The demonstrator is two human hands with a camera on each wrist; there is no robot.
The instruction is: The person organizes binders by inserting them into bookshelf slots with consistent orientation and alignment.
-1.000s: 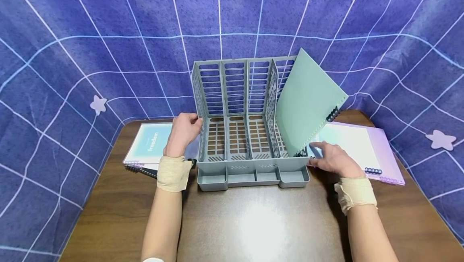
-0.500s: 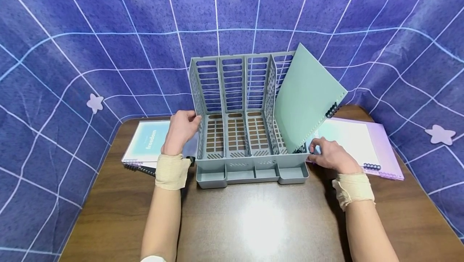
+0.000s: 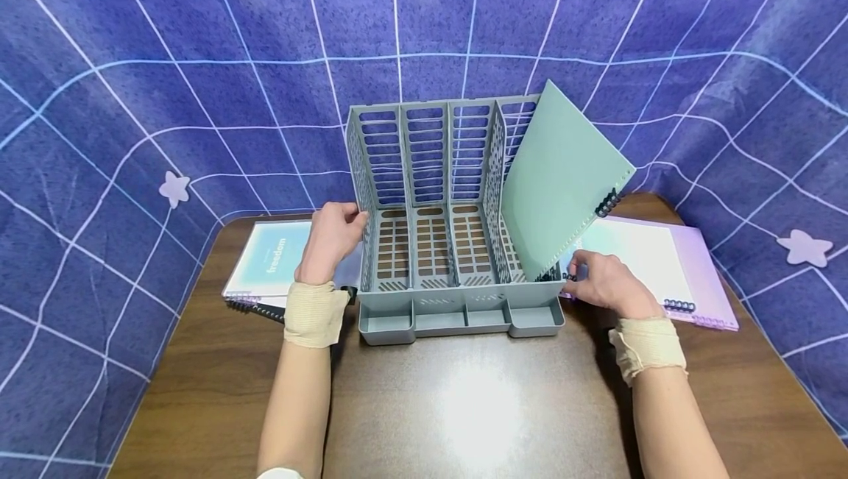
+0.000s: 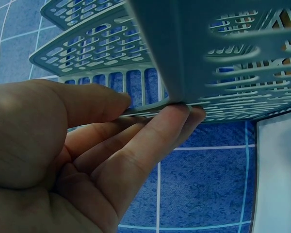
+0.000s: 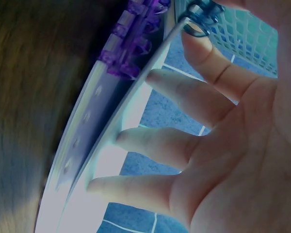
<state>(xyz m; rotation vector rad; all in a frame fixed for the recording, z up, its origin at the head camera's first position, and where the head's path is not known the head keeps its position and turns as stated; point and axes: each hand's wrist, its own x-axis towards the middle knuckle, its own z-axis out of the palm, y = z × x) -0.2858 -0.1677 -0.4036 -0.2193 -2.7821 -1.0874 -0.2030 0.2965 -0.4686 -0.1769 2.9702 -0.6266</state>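
My left hand [image 3: 331, 241] pinches the front edge of the left side wall of a grey desktop file organizer [image 3: 457, 301]. The left wrist view shows thumb and fingers on either face of its slotted wall [image 4: 111, 46]. A pale green spiral notebook [image 3: 563, 177] leans tilted in the rightmost slot, its black rings toward the front right. Down on the right, my right hand [image 3: 612, 284] pinches a white-and-blue spiral notebook [image 3: 642, 251] by its black-ringed edge. In the right wrist view the index finger is at the dark rings [image 5: 203, 17], other fingertips touching the cover.
Beneath the white-and-blue notebook lies a lilac notebook [image 3: 712, 273] with purple rings [image 5: 131, 43]. More spiral notebooks, one printed "freedom" [image 3: 274, 254], lie left of the organizer. A blue gridded cloth [image 3: 424, 23] hangs behind the wooden table [image 3: 411, 405].
The right hand's extended index finger has curled in toward the thumb at the notebook's ringed edge. The left hand keeps its grip on the organizer; the head view has shifted slightly.
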